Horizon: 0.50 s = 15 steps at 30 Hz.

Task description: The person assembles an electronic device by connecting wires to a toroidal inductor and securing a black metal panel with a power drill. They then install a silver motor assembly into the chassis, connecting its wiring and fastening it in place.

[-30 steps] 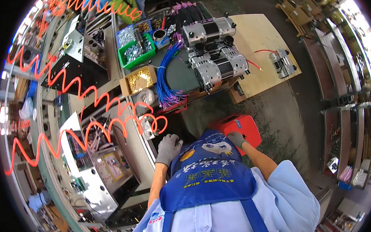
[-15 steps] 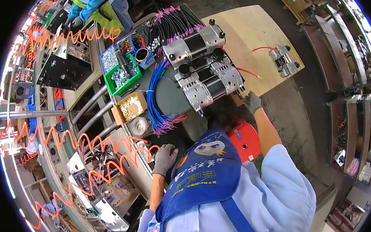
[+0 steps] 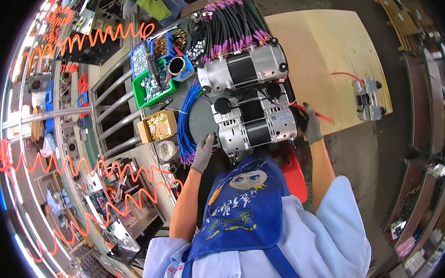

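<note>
A silver-and-black twin-cylinder motor pump (image 3: 256,118) stands on the green-topped bench (image 3: 201,119) in front of me, its two black caps facing up. Both my hands wear grey gloves. My left hand (image 3: 203,153) is at the pump's near left side, open, fingers stretched toward it; contact is unclear. On the pump's right, my right hand (image 3: 311,126) is open beside the housing, its fingers overlapping a red hose (image 3: 314,113) that sticks out from there. Whether they touch the hose is hard to make out. A second silver pump (image 3: 241,69) lies just behind the first.
Blue wires (image 3: 186,119) lie bundled left of the pump, black cables (image 3: 233,26) behind. Further left are a green bin (image 3: 152,92) of hardware and a cardboard box (image 3: 157,127) of brass-coloured parts. Another pump (image 3: 368,100) sits on a wooden board (image 3: 332,54). Orange coiled hoses (image 3: 95,170) hang left.
My left hand has moved forward from the bench's near edge to the pump's left side. The right hand has shifted slightly, now overlapping the red hose. The view has turned.
</note>
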Motion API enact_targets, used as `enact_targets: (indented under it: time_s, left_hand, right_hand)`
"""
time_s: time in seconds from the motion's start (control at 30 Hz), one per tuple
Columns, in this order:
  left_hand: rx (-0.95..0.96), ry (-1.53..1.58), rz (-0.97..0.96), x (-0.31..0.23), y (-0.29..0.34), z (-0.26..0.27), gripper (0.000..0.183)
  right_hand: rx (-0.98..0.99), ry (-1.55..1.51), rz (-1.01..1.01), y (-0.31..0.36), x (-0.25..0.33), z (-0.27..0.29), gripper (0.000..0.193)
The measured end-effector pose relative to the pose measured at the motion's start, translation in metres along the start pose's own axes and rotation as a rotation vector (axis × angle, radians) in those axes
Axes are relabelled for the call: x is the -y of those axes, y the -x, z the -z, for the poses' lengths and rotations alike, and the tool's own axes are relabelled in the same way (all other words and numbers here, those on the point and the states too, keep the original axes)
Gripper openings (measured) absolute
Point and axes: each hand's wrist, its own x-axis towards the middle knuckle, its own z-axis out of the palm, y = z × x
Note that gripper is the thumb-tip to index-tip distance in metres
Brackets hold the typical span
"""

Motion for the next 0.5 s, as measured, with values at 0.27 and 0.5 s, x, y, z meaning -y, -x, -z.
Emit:
enact_targets:
  time_s: [0.27, 0.5]
  left_hand:
    - [0.103, 0.562, 0.263, 0.075, -0.099, -0.036, 0.076]
    - [0.172, 0.788, 0.196, 0.068, -0.094, -0.053, 0.075]
  right_hand:
    - [0.234, 0.591, -0.131, -0.025, 0.008, -0.025, 0.035]
    - [0.299, 0.463, -0.34, -0.037, 0.002, -0.051, 0.054]
